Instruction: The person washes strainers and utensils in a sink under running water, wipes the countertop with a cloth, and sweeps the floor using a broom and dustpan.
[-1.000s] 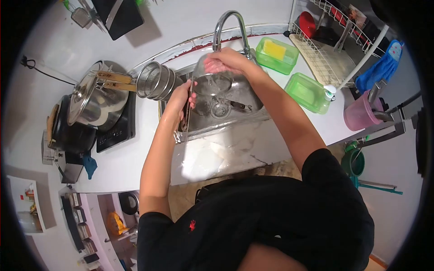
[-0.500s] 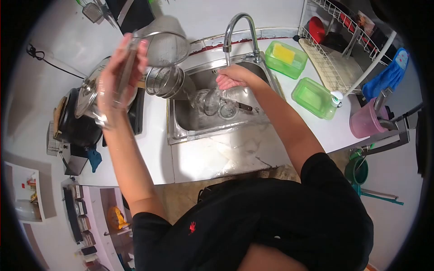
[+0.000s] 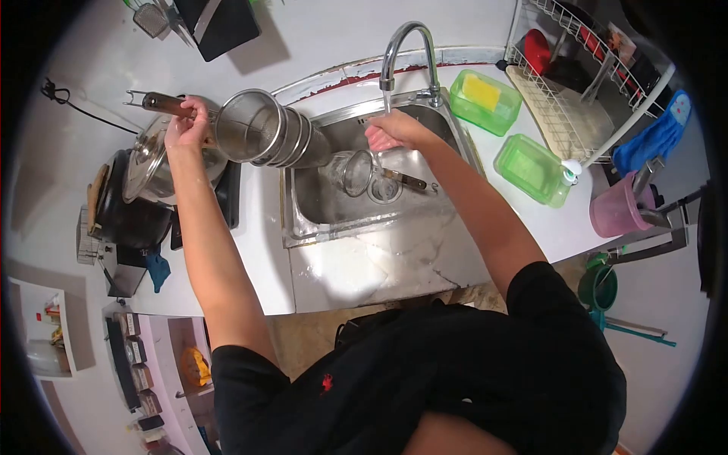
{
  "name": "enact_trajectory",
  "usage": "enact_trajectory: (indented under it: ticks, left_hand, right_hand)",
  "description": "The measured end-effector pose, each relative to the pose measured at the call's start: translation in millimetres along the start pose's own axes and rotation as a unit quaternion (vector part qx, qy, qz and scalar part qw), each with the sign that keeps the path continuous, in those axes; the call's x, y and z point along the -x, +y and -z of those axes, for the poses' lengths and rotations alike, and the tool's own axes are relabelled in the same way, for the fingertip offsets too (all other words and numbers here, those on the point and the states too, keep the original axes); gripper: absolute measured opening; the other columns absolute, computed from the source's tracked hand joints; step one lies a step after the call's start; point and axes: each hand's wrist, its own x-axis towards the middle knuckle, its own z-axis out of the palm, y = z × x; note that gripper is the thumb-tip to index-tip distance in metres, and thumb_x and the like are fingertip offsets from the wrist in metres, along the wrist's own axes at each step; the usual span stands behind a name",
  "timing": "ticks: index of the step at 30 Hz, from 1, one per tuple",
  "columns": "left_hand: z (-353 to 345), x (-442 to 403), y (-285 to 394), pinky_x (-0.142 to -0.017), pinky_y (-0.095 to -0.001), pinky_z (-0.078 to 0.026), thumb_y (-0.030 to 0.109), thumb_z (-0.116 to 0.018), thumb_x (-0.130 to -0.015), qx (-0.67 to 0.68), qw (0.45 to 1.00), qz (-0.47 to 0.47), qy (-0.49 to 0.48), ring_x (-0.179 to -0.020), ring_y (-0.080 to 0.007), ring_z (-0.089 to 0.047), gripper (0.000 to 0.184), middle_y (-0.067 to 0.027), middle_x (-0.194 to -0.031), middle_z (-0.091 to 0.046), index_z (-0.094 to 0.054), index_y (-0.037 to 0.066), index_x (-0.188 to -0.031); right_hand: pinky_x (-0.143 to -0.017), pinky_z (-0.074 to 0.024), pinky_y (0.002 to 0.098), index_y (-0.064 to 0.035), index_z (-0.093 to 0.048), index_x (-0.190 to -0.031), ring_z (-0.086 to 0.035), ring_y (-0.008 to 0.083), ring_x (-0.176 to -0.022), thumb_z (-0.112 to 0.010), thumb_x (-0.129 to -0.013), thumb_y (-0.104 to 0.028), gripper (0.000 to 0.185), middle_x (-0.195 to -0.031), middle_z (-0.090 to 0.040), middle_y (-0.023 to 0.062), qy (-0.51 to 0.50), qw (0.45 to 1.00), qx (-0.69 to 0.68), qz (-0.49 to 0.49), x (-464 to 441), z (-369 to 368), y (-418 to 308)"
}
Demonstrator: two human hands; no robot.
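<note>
Gripping a large strainer point(image 3: 249, 127) by its brown handle point(image 3: 168, 105) in the left hand point(image 3: 188, 125), with a closed grip, above the tabletop point(image 3: 258, 262) left of the sink point(image 3: 312, 201) and near the lidded pot point(image 3: 205, 171). Overlapping the stacked strainers point(image 3: 315, 150) with its mesh bowl point(image 3: 262, 114); cannot tell if nested or merely in front. Curling the right hand point(image 3: 392, 130) under running water point(image 3: 387, 98) from the tap point(image 3: 389, 61), over the sink; cannot tell whether gripping anything. Can also see 1 small strainer point(image 3: 358, 174) in the sink near the drain point(image 3: 385, 189), with its handle toward the right, and 2 green containers point(image 3: 474, 114) right of the sink, 1 with a yellow sponge point(image 3: 481, 91) inside.
</note>
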Motion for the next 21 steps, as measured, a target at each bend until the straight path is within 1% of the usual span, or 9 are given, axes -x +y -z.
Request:
enact_trajectory:
  ticks: [5, 7, 9, 10, 11, 13, 16, 19, 21]
  left_hand:
    - [18, -17, 7, -0.058, -0.0364, -0.050, 0.005, -0.038, -0.086, -0.028, 0.999, -0.024, 0.000, -0.071, -0.0284, -0.051, 0.013, -0.0198, -0.085, -0.049, -0.044, -0.006, -0.092]
    - [26, -14, -6, -0.060, -0.0374, -0.050, 0.009, -0.036, -0.089, -0.104, 0.994, -0.037, 0.023, -0.072, -0.0288, -0.052, 0.017, -0.0206, -0.088, -0.048, -0.042, -0.005, -0.096]
    - [36, -18, -6, -0.065, -0.0401, -0.052, 0.017, -0.034, -0.092, -0.205, 0.976, -0.063, 0.035, -0.077, -0.0302, -0.053, 0.023, -0.0224, -0.093, -0.047, -0.039, -0.004, -0.101]
    - [40, -20, -8, -0.068, -0.0399, -0.053, 0.019, -0.034, -0.093, -0.225, 0.967, -0.091, 0.078, -0.079, -0.0296, -0.054, 0.024, -0.0225, -0.093, -0.048, -0.038, -0.003, -0.103]
    - [38, -15, -12, -0.070, -0.0392, -0.053, 0.015, -0.036, -0.091, -0.238, 0.961, -0.116, 0.085, -0.079, -0.0280, -0.055, 0.022, -0.0212, -0.093, -0.049, -0.039, -0.003, -0.103]
    - [35, 3, -24, -0.071, -0.0369, -0.053, 0.009, -0.039, -0.088, -0.302, 0.933, -0.177, 0.087, -0.079, -0.0246, -0.056, 0.021, -0.0190, -0.093, -0.050, -0.038, -0.002, -0.106]
    - [41, 34, -45, -0.069, -0.0329, -0.052, 0.001, -0.041, -0.083, -0.432, 0.857, -0.273, 0.063, -0.077, -0.0203, -0.056, 0.031, -0.0163, -0.092, -0.051, -0.035, 0.000, -0.114]
    - [50, 66, -81, -0.062, -0.0263, -0.048, -0.002, -0.041, -0.080, -0.536, 0.762, -0.362, 0.006, -0.068, -0.0154, -0.053, 0.043, -0.0135, -0.090, -0.052, -0.031, 0.002, -0.122]
    - [69, 77, -107, -0.055, -0.0230, -0.044, 0.003, -0.044, -0.082, -0.618, 0.674, -0.400, -0.061, -0.062, -0.0106, -0.049, 0.036, -0.0079, -0.083, -0.053, -0.036, 0.002, -0.117]
  right_hand:
    - [-0.054, -0.0525, 0.0323, 0.0081, -0.057, -0.082, -0.062, 0.0234, -0.062, -0.053, -0.081, -0.025, 0.034, -0.076, -0.059, 0.0199, 0.014, 0.998, 0.069, -0.002, -9, 8, 26]
    - [-0.063, -0.0510, 0.0340, 0.0078, -0.058, -0.083, -0.062, 0.0265, -0.070, -0.053, -0.078, -0.027, 0.035, -0.079, -0.060, 0.0228, 0.033, 0.918, 0.390, 0.059, -53, 39, 83]
    - [-0.073, -0.0483, 0.0357, 0.0049, -0.060, -0.087, -0.061, 0.0308, -0.081, -0.052, -0.075, -0.027, 0.035, -0.086, -0.060, 0.0231, 0.128, 0.784, 0.601, 0.090, -68, 60, 135]
    - [-0.083, -0.0436, 0.0348, -0.0025, -0.062, -0.094, -0.056, 0.0351, -0.095, -0.050, -0.075, -0.025, 0.032, -0.100, -0.059, 0.0189, 0.039, 0.758, 0.649, -0.045, -44, 54, 123]
    - [-0.083, -0.0435, 0.0360, -0.0084, -0.062, -0.098, -0.056, 0.0322, -0.097, -0.051, -0.074, -0.024, 0.031, -0.105, -0.058, 0.0144, 0.041, 0.778, 0.618, -0.108, -65, 75, 171]
    - [-0.077, -0.0451, 0.0410, -0.0073, -0.065, -0.089, -0.058, 0.0294, -0.091, -0.052, -0.074, -0.035, 0.034, -0.101, -0.058, 0.0190, -0.040, 0.727, 0.655, -0.201, -54, 80, 192]
    - [-0.075, -0.0469, 0.0394, -0.0095, -0.064, -0.094, -0.059, 0.0263, -0.091, -0.057, -0.072, -0.029, 0.030, -0.102, -0.060, 0.0157, 0.018, 0.733, 0.636, -0.241, -14, 59, 171]
    - [-0.074, -0.0480, 0.0394, -0.0119, -0.063, -0.101, -0.058, 0.0239, -0.093, -0.061, -0.071, -0.025, 0.033, -0.105, -0.059, 0.0116, -0.065, 0.733, 0.540, -0.408, -45, 63, 182]
    - [-0.080, -0.0448, 0.0387, -0.0083, -0.061, -0.101, -0.057, 0.0234, -0.094, -0.059, -0.071, -0.024, 0.034, -0.109, -0.057, 0.0101, -0.082, 0.766, 0.518, -0.373, -46, 58, 176]
